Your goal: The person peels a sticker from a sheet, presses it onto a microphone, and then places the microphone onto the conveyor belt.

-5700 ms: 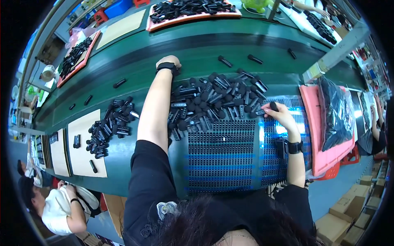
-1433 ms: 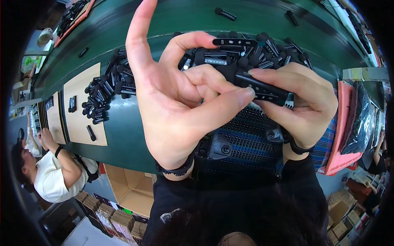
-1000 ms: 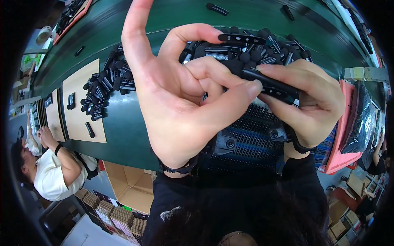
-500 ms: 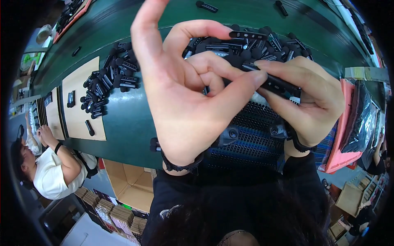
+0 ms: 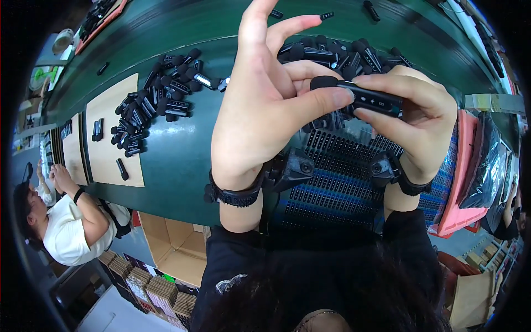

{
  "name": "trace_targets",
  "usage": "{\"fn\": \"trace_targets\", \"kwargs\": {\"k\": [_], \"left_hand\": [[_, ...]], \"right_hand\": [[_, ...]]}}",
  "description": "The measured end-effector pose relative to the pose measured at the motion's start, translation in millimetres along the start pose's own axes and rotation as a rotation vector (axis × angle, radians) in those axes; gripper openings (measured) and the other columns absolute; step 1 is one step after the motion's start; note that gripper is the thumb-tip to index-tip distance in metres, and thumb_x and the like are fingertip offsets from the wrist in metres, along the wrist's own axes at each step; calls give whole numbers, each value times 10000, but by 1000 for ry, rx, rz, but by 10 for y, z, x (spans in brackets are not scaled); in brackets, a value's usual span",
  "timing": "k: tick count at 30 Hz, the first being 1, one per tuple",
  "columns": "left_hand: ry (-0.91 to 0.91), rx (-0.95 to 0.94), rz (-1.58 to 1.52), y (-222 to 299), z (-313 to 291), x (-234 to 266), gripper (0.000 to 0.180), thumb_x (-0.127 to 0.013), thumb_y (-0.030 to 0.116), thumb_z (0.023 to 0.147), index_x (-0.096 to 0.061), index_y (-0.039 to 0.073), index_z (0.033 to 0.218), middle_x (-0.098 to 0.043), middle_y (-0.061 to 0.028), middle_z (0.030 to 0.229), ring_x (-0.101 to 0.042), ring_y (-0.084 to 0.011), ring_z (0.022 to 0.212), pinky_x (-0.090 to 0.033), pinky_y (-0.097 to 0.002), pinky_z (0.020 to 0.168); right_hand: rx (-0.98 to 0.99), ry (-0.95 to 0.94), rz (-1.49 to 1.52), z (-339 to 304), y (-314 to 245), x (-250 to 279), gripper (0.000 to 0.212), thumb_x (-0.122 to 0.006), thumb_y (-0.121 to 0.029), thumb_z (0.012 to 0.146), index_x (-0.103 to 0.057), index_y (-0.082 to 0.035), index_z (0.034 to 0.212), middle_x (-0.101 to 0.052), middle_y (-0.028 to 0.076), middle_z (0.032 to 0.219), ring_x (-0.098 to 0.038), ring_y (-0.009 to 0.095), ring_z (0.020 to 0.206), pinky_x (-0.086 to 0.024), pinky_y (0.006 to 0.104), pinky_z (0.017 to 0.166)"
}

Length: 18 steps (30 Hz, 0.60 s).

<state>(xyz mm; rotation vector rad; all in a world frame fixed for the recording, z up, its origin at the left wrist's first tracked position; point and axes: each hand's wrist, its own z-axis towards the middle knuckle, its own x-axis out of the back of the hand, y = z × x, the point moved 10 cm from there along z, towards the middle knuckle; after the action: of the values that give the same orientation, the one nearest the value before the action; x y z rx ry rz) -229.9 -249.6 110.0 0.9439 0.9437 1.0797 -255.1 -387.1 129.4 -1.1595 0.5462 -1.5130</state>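
A small black wireless microphone (image 5: 378, 103) with a round foam tip lies sideways between my hands, a row of pale icons on its face. My right hand (image 5: 428, 110) grips its body between thumb and fingers. My left hand (image 5: 251, 116) is closed on the foam end, its thumb pressed against the microphone. A short black strip with pale marks (image 5: 327, 15) sits at the tip of a raised left finger and seems stuck there. Just beyond my hands lies a pile of similar microphones (image 5: 315, 54), partly hidden by my fingers.
Beneath my hands stands a tray (image 5: 332, 182) with rows of small black pieces. More microphones (image 5: 171, 107) lie heaped on the green table (image 5: 177, 160) and a cardboard sheet (image 5: 110, 166). A pink tray (image 5: 463, 166) is at right. A co-worker (image 5: 72, 232) works at left.
My left hand has tilted more upright and shifted right, taking the strip on its finger farther away. The microphone has turned so that more of its icon face shows.
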Motion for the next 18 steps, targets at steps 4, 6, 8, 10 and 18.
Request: {"fn": "trace_targets", "kwargs": {"k": [4, 6, 8, 10, 18], "left_hand": [[-23, 1, 0, -46, -1, -22, 938, -539, -217, 592, -63, 104, 1334, -411, -148, 1015, -561, -133, 664, -474, -192, 566], [-34, -2, 1, -55, 16, -19, 939, -539, -216, 592, -62, 106, 1335, -411, -143, 1011, -560, -132, 666, -473, -191, 566], [-48, -8, -2, -59, 33, -20, 940, -539, -215, 593, -62, 108, 1335, -411, -138, 1008, -559, -131, 667, -472, -190, 567], [-65, -18, -10, -63, 53, -56, 941, -539, -215, 594, -61, 111, 1336, -411, -134, 1005, -558, -130, 669, -471, -189, 567], [6, -46, 352, -8, 59, 1, 958, -553, -203, 599, -63, 147, 1344, -393, -78, 957, -537, -112, 701, -442, -170, 555]], "right_hand": [[38, -30, -34, -1, -14, -56, 303, -632, 98, 560, -619, 51, 859, -555, 76, 669, -497, 84, 493, -348, 151, 446], [9, -43, -83, -3, 11, -101, 307, -634, 95, 560, -618, 50, 863, -556, 74, 668, -506, 82, 508, -353, 149, 452], [30, -53, -108, 9, -5, -111, 292, -630, 87, 580, -618, 46, 868, -556, 71, 672, -513, 84, 523, -368, 154, 462], [68, -76, -159, 17, -38, -128, 262, -622, 71, 619, -617, 40, 879, -558, 66, 681, -526, 87, 552, -399, 163, 482], [-153, 26, 76, 87, 283, -275, 180, -537, 46, 752, -610, 26, 915, -564, 60, 726, -561, 103, 635, -472, 198, 599]]}}
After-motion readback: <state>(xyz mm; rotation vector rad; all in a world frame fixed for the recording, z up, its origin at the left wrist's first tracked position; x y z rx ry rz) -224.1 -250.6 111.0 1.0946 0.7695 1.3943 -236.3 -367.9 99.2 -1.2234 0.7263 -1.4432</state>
